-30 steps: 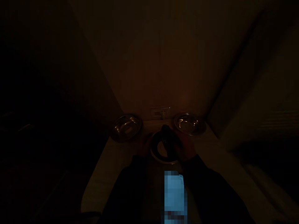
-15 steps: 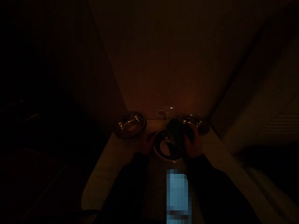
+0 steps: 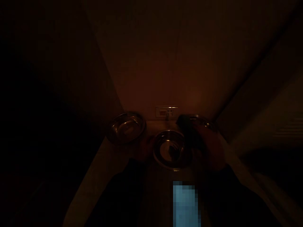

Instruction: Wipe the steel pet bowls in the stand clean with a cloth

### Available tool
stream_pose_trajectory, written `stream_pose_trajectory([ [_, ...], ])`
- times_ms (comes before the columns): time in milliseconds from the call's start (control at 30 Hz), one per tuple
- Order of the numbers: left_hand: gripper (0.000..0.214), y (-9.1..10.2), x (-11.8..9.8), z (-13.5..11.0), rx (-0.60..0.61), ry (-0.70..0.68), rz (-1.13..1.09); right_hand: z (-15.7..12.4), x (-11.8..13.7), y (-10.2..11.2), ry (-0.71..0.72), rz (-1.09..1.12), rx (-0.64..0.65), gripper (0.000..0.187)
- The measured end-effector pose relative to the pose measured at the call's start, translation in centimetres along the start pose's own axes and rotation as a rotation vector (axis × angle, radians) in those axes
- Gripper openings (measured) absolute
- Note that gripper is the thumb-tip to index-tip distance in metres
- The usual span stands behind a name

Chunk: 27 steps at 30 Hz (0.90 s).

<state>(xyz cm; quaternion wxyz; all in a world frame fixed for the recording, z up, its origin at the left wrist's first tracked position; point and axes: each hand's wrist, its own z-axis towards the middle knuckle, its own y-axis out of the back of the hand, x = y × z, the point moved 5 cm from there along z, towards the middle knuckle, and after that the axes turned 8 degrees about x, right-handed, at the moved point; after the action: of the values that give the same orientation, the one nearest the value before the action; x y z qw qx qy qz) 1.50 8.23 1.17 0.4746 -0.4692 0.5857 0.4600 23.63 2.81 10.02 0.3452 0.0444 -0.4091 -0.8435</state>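
The scene is very dark. A shiny steel bowl (image 3: 170, 150) stands in front of me on a pale counter (image 3: 99, 170). My left hand (image 3: 144, 148) rests against the bowl's left rim, its fingers closed on the edge. My right hand (image 3: 208, 145) is to the right of the bowl and grips a dark object (image 3: 189, 129) that I cannot make out, held above the bowl's right side. Both my sleeves are dark.
Two more steel bowls stand at the back, a left bowl (image 3: 126, 126) and a right bowl (image 3: 201, 121) partly hidden behind the dark object. A wall socket (image 3: 166, 111) sits between them. Walls close the counter in on both sides. A blurred blue patch (image 3: 185, 203) lies near me.
My right hand has carried the dark object from over the middle bowl off to the right, uncovering the bowl's inside. My left hand has stayed at the bowl's rim.
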Motion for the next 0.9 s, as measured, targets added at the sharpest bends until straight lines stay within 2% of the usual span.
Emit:
stream_pose_trajectory([
  [100, 0.034, 0.7, -0.1, -0.5, -0.064, -0.001, -0.009, 1.5, 2.5, -0.6, 0.235, -0.275, 0.123, 0.041],
  [167, 0.031, 1.0, -0.1, -0.7, -0.077, 0.008, -0.019, 2.2, 3.8, -2.4, 0.31, -0.335, 0.303, 0.04],
  [267, 0.03, 1.2, 0.2, -0.7, -0.071, 0.015, -0.01, 2.4, 4.3, -5.7, 0.194, -0.181, 0.637, 0.04],
  [367, 0.032, 1.3, 0.4, -0.5, -0.06, 0.024, -0.004, 2.0, 4.2, -8.0, 0.039, -0.03, 0.814, 0.04],
  [500, 0.032, 1.3, 0.3, -0.3, -0.022, -0.002, 0.019, 1.7, 4.1, -9.0, 0.022, 0.048, 0.891, 0.045],
  [667, 0.032, 1.6, 1.0, -0.2, -0.077, 0.021, 0.032, 2.1, 4.4, -9.7, -0.007, 0.111, 0.953, 0.053],
  [900, 0.036, 1.6, 1.5, -0.1, -0.099, 0.044, 0.044, 2.7, 4.8, -10.4, -0.088, 0.119, 1.014, 0.054],
])
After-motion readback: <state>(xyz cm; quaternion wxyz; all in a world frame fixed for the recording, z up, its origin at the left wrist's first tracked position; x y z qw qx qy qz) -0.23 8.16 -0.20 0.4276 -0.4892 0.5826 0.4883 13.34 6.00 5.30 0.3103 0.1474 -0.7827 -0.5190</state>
